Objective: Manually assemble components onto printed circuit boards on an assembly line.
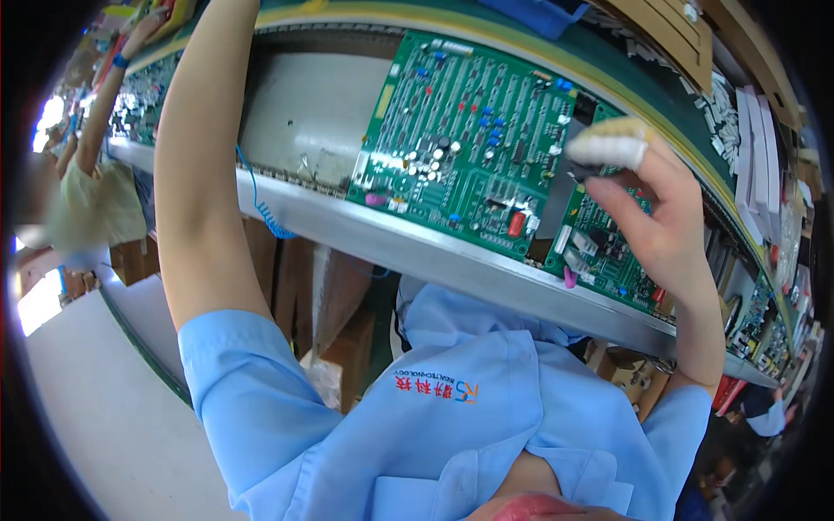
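Now R hand point(658, 207) pinches dark part point(584, 171) over green PCB point(606, 262); L hand off-frame, can't tell.

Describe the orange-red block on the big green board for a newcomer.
Find the silver rail above the blue shirt. Beyond it lies the big green board, left of the right hand. The orange-red block is near the board's lower right corner, clearly larger than the small red parts higher up.

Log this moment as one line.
Left hand: out of view | Right hand: holding small dark part over right green circuit board | Left green circuit board: beside it
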The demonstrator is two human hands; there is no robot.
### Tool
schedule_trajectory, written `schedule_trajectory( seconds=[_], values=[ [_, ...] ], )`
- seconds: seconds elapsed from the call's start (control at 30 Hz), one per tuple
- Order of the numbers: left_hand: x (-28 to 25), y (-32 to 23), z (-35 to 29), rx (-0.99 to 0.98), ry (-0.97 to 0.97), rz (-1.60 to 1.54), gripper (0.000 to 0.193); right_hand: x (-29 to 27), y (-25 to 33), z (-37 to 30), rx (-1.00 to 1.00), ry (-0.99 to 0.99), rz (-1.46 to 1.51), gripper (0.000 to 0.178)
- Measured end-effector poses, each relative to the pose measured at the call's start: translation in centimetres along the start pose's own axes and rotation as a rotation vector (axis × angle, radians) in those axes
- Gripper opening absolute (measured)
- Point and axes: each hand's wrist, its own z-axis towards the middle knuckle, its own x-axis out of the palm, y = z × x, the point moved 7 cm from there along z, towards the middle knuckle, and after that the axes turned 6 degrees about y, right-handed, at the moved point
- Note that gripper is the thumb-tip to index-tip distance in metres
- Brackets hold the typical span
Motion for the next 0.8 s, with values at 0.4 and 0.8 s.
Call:
schedule_trajectory(
  seconds=[0.4, 0.8],
  values=[
    [-3.1, -6.2, -16.6, 0.006, -0.286, -0.666, 0.019, 10.8, 4.7, 8.2, -0.361, 0.072, -0.428, 0.024],
    [1.0, -4.6, -21.5, -0.008, -0.220, -0.739, 0.017, 13.0, 3.8, 9.0, -0.284, 0.146, -0.622, 0.028]
  ],
)
